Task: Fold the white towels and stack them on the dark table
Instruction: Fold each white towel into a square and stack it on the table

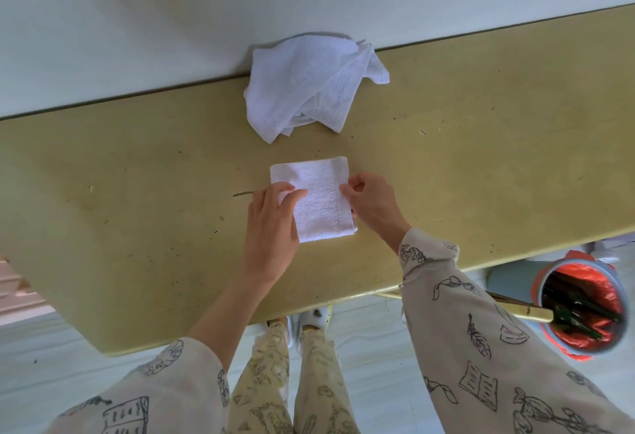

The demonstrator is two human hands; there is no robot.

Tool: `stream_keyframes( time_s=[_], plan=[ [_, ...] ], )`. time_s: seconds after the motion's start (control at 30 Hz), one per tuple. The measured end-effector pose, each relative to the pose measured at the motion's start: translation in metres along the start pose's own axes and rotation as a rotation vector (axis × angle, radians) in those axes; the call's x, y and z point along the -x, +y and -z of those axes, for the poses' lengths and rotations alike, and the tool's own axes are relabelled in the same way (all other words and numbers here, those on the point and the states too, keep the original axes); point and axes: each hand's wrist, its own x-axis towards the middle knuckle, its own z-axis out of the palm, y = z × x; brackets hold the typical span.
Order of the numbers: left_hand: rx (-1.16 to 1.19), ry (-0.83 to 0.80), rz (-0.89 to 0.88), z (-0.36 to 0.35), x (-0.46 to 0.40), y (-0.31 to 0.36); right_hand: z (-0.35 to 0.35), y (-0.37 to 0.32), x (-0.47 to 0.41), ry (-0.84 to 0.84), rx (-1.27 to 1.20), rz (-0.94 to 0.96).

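left hand [271,220]: fingers flat on folded towel [321,206], centre frame
right hand [372,203]: fingers pinch its right edge
pile [309,84]: crumpled, upper centre of counter [481,145]

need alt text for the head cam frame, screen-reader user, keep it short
A person's left hand rests on a folded white towel while the right hand pinches its right edge, on a yellowish table. A crumpled white towel lies beyond it by the wall; a red-lined bin stands on the floor at right.
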Motion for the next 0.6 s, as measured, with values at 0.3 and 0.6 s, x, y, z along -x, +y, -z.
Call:
stream_keyframes(
  time_s=[0.3, 0.6],
  plan=[
    [-0.173, -0.193, -0.04, -0.014, 0.011, -0.007, -0.003, 0.005, -0.008, -0.001, 0.079, 0.029],
    [-0.256, -0.273, -0.057, -0.018, 0.009, -0.012, -0.024, 0.014, 0.011, 0.3, 0.476, 0.451]
  ],
)
